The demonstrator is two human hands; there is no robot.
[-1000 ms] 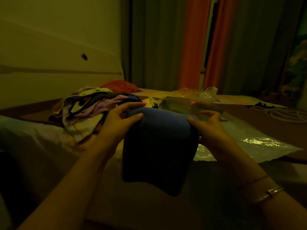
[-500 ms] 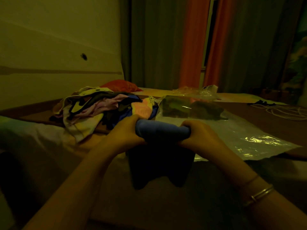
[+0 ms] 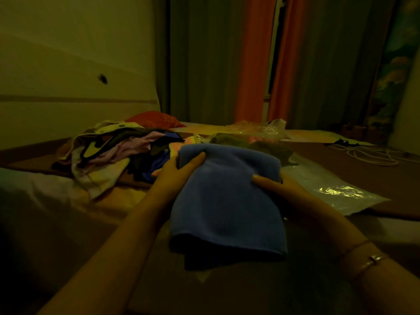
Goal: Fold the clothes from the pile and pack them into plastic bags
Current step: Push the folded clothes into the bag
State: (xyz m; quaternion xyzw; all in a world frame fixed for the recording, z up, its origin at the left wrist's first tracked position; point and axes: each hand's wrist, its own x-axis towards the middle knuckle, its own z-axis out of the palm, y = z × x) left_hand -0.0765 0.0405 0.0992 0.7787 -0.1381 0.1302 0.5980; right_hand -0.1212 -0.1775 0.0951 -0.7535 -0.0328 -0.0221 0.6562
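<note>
- Blue cloth (image 3: 227,196): folded, held up over the bed (image 3: 227,292).
- Left hand (image 3: 177,176): grips its left edge.
- Right hand (image 3: 279,189): grips its right edge.
- Pile (image 3: 109,153): behind, left.
- Plastic bag (image 3: 336,189): flat, right.

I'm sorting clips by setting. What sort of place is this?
Most likely a dim bedroom at home: a bed-like surface holds a pile of clothes, long curtains hang behind it, and a red cushion sits by the wall.

Two bare forearms, without sleeves, are seen entering from the lower edge. The left hand (image 3: 175,176) is unadorned. Behind the right hand (image 3: 284,192), a thin chain bracelet (image 3: 354,246) and a metallic bangle (image 3: 372,261) are worn at the wrist.
</note>
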